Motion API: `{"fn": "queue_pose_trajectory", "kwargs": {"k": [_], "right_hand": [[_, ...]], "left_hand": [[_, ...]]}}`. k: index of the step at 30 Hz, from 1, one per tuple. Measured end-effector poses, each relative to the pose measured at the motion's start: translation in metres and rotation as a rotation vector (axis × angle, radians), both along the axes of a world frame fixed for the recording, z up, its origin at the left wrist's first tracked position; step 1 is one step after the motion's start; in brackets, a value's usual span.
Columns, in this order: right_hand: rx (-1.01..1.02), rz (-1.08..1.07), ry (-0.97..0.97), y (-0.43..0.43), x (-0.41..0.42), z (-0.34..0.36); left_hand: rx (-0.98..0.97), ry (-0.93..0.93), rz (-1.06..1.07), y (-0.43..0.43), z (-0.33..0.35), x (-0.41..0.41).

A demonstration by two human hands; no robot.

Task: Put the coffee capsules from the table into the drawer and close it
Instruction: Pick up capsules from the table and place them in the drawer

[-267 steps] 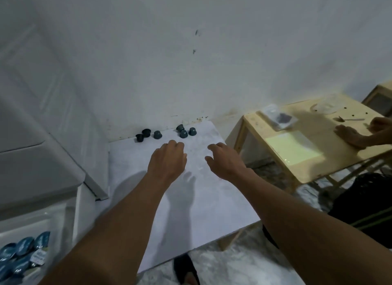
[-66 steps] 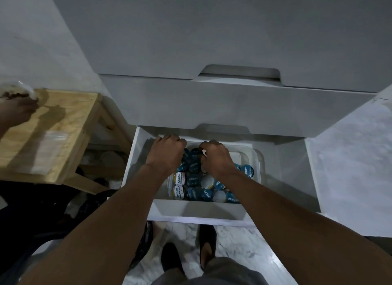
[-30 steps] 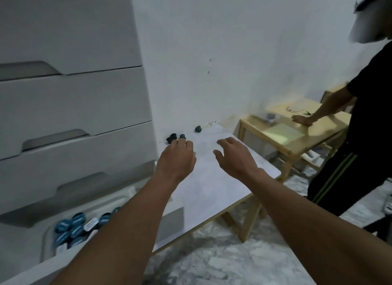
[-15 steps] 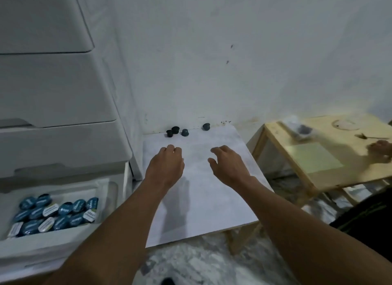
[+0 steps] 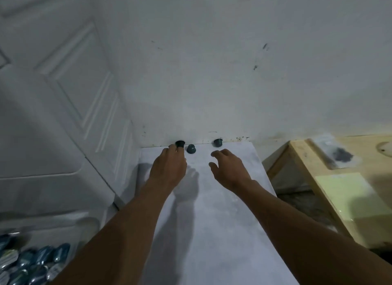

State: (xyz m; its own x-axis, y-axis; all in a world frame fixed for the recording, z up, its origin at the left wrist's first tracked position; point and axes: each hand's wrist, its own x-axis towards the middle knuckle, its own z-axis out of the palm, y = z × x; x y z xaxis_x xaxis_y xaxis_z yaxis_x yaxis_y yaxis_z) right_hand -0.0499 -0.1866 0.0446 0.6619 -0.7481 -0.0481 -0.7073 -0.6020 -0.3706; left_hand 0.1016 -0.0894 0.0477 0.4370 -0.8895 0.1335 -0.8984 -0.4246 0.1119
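Lower left, the open drawer (image 5: 53, 226) holds stored capsules (image 5: 42, 258) (blue-topped, heaped). Over the white bench (image 5: 212, 231), the left hand (image 5: 168, 168) has its fingertips at a black capsule (image 5: 179, 144), but I cannot tell if it grips. The right hand (image 5: 228, 168) is loosely spread and holds nothing. A teal capsule (image 5: 191, 149) and a far capsule (image 5: 217, 142) sit near the wall.

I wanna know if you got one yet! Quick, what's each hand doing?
Left hand: fingertips at the black capsule; a grip cannot be told.
Right hand: open, holding nothing.
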Motion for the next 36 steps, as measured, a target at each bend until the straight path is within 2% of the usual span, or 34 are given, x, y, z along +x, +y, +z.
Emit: {"fn": "queue_pose_trajectory", "kwargs": {"k": [5, 8, 16, 22, 36], "right_hand": [[0.049, 0.043, 0.015, -0.034, 0.035, -0.023], [0.084, 0.071, 0.057, -0.051, 0.054, -0.037], [0.163, 0.100, 0.051, -0.089, 0.103, -0.071], [0.182, 0.117, 0.056, -0.101, 0.131, -0.093], [0.174, 0.070, 0.126, -0.102, 0.123, -0.110]], "left_hand": [[0.000, 0.099, 0.051, -0.036, -0.023, 0.034], [0.013, 0.092, 0.080, -0.052, -0.039, 0.048], [0.091, 0.303, 0.207, -0.093, -0.088, 0.081], [0.097, 0.388, 0.248, -0.110, -0.113, 0.091], [0.151, 0.447, 0.112, -0.112, -0.127, 0.081]]}}
